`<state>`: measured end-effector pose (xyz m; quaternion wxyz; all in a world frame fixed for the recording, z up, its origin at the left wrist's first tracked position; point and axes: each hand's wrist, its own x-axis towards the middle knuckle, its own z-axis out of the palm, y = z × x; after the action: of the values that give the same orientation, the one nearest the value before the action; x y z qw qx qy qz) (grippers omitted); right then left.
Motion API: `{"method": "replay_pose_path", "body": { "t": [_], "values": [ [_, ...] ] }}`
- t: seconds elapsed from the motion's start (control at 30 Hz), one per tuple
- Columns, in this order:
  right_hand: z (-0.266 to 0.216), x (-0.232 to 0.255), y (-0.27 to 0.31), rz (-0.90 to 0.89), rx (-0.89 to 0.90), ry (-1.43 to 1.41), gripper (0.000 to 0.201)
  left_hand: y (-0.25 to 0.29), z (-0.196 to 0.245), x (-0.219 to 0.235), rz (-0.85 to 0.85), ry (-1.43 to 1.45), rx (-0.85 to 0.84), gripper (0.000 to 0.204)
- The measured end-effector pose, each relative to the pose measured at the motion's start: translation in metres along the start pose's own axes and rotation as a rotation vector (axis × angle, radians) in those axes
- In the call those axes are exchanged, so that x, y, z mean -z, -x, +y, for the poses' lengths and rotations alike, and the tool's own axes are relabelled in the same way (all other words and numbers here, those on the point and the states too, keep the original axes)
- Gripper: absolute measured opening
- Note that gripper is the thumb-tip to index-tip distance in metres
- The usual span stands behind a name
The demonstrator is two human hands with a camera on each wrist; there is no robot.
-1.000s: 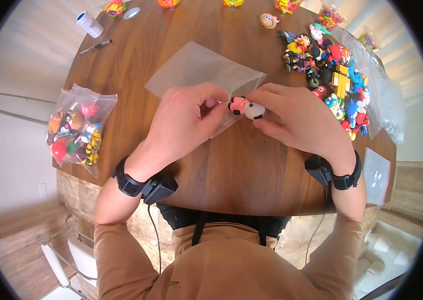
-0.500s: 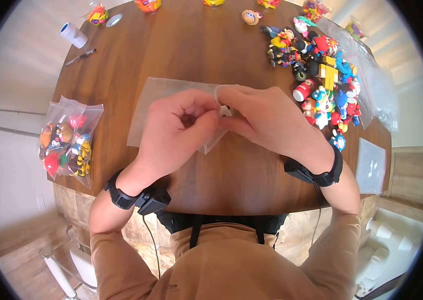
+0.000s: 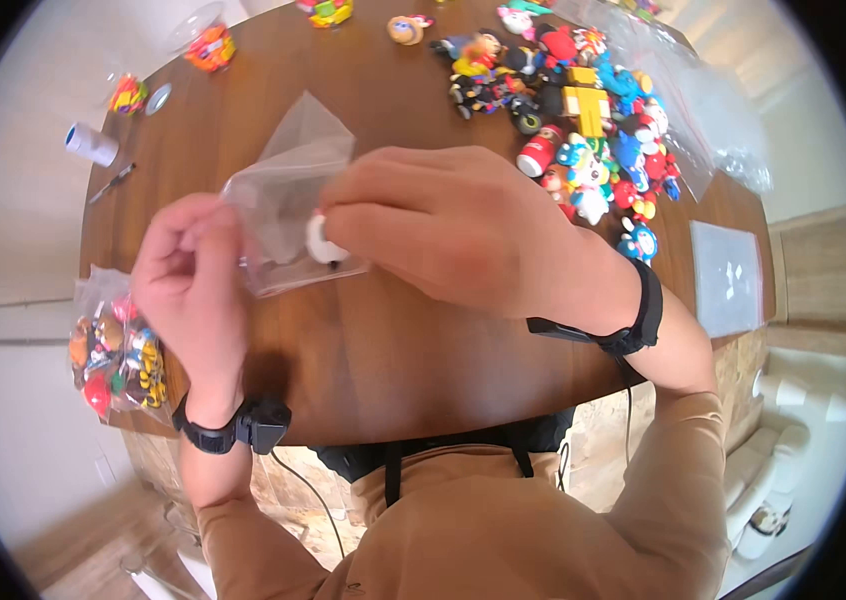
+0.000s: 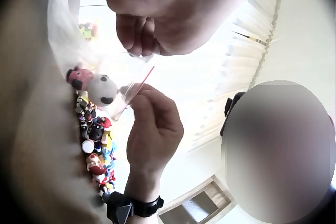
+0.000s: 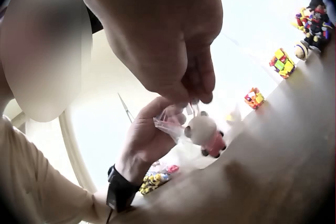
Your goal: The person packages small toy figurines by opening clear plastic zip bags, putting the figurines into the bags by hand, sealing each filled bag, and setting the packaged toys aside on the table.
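Note:
In the head view, the left hand (image 3: 193,285) pinches the left edge of a clear plastic bag (image 3: 288,180). The right hand (image 3: 463,225) has its fingertips together at the white head of a small panda figurine (image 3: 323,240), over the bag's right part. In the right wrist view, a clear piece shows between the right hand's (image 5: 173,40) fingertips and the panda figurine (image 5: 202,129), whose pink body points away. The left wrist view shows the panda figurine (image 4: 102,90) beside the bag's red line; whether it is inside the bag, I cannot tell.
A pile of toy figures (image 3: 583,130) lies at the right back, with clear bags (image 3: 713,120) beyond it. A flat bag (image 3: 728,280) lies at the right edge. At left are a filled bag (image 3: 118,350), a pen (image 3: 111,183) and a white roll (image 3: 91,144).
The hands have moved apart, the left going leftward with the bag's edge. The bag has lifted and spread between them. The panda figurine, nearly hidden half a second ago, shows again, further left.

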<state>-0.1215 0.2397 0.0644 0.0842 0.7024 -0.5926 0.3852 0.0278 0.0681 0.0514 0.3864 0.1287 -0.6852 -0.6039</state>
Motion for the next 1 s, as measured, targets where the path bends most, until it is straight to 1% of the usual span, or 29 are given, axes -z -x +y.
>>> {"method": "replay_pose_path", "body": {
  "t": [0.03,0.07,0.1,0.13,0.17,0.2,0.23,0.27,0.33,0.37,0.4,0.43,0.47,0.5,0.53,0.6,0.67,0.73,0.8,0.83,0.9,0.93,0.97,1.0],
  "values": [
    [-0.002,0.004,-0.001,0.085,-0.017,-0.044,0.011,0.000,0.000,0.000,-0.017,0.006,-0.002,0.011],
    [-0.003,0.014,-0.002,0.091,-0.022,-0.033,0.011,0.000,-0.001,0.001,-0.012,-0.076,-0.032,0.010],
    [-0.003,0.027,-0.003,-0.169,-0.146,-0.062,0.013,0.000,-0.002,0.001,-0.003,-0.160,-0.062,0.009],
    [-0.001,0.036,-0.001,-0.431,-0.269,-0.096,0.015,0.002,-0.003,-0.002,-0.004,-0.158,-0.065,0.009],
    [0.005,0.040,0.004,-0.312,-0.229,-0.159,0.019,0.005,-0.004,-0.007,-0.093,-0.196,-0.009,0.008],
    [0.005,0.053,0.003,-0.248,-0.246,-0.088,0.021,0.009,-0.006,-0.010,-0.177,-0.235,0.050,0.006],
    [0.005,0.068,0.003,-0.270,-0.280,0.064,0.023,0.010,-0.009,-0.012,-0.240,-0.283,0.071,0.004],
    [0.007,0.084,0.006,-0.293,-0.314,0.212,0.026,0.011,-0.010,-0.015,-0.230,-0.284,0.083,0.004],
    [0.013,0.110,0.018,-0.472,-0.397,0.483,0.034,0.013,-0.007,-0.018,-0.369,-0.450,0.090,0.005],
    [0.014,0.117,0.027,-0.502,-0.473,0.531,0.035,0.012,-0.008,-0.017,-0.385,-0.522,0.093,0.006],
    [0.014,0.122,0.036,-0.531,-0.548,0.581,0.037,0.011,-0.008,-0.015,-0.365,-0.535,0.106,0.006],
    [0.015,0.123,0.043,-0.539,-0.526,0.570,0.037,0.010,-0.007,-0.013,-0.445,-0.585,0.066,0.006],
    [0.016,0.121,0.051,-0.562,-0.570,0.560,0.039,0.008,-0.007,-0.012,-0.526,-0.634,0.027,0.006],
    [0.016,0.118,0.056,-0.586,-0.617,0.549,0.042,0.005,-0.007,-0.009,-0.672,-0.712,-0.017,0.005],
    [0.017,0.117,0.056,-0.595,-0.600,0.539,0.042,0.005,-0.005,-0.009,-0.656,-0.719,-0.004,0.005],
    [0.016,0.116,0.057,-0.613,-0.698,0.497,0.043,0.005,-0.002,-0.011,-0.769,-0.636,0.168,0.004],
    [0.014,0.115,0.060,-0.633,-0.664,0.490,0.042,0.005,-0.009,-0.007,-0.753,-0.611,0.143,0.005],
    [0.015,0.112,0.061,-0.620,-0.544,0.522,0.042,0.003,-0.011,-0.006,-0.727,-0.586,0.112,0.005],
    [0.022,0.109,0.065,-0.628,-0.541,0.534,0.042,0.001,-0.010,-0.007,-0.574,-0.428,0.267,0.008],
    [0.025,0.110,0.065,-0.633,-0.548,0.545,0.042,0.001,-0.011,-0.006,-0.559,-0.422,0.270,0.008],
    [0.024,0.113,0.061,-0.656,-0.560,0.537,0.042,0.001,-0.015,-0.004,-0.607,-0.487,0.164,0.009],
    [0.023,0.113,0.059,-0.666,-0.582,0.523,0.042,0.000,-0.014,-0.004,-0.592,-0.480,0.170,0.009],
    [0.017,0.113,0.058,-0.535,-0.616,0.444,0.039,-0.002,-0.013,-0.003,-0.606,-0.470,0.194,0.009],
    [0.011,0.113,0.055,-0.553,-0.606,0.439,0.039,-0.002,-0.012,-0.002,-0.620,-0.461,0.221,0.008]
  ]
}}
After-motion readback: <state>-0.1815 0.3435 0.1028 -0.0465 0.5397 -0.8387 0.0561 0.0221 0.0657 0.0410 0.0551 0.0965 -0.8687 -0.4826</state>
